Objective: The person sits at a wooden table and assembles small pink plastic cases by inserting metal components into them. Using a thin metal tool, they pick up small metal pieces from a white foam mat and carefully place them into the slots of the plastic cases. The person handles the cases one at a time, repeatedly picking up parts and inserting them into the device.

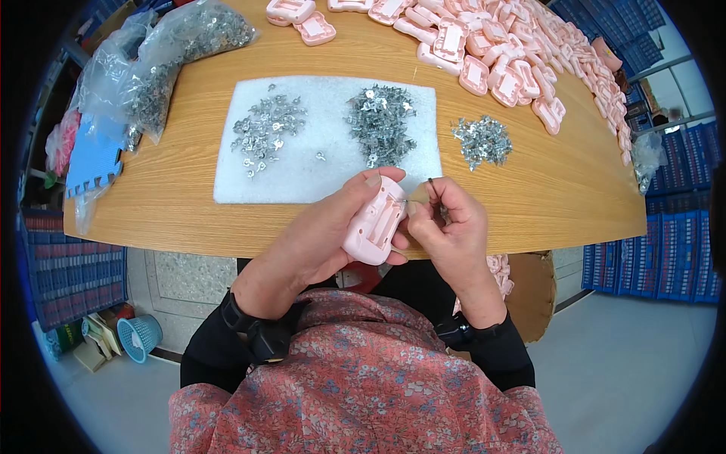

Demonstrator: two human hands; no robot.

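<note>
My left hand [325,219] holds a pink plastic housing [373,227] tilted over the table's near edge, its recessed compartment facing up. Fingers wrap round its sides. At the housing's right edge, my right hand [454,227] is closed in a pinch, with a tan cover [418,198] at the fingertips. A thin dark piece shows between these fingers; what they grip is too small to name. Beyond the hands, a white foam sheet [321,185] bears a loose pile of small metal contacts [268,125] on its left and a denser pile of metal pieces [380,125] on its right.
Another heap of metal pieces [482,141] lies on the wooden table [181,219] right of the foam. Many pink housings [507,57] cover the far right. Clear bags of metal parts [155,72] and a blue foam mat [94,155] occupy the left. Below stands a blue basket [140,338].
</note>
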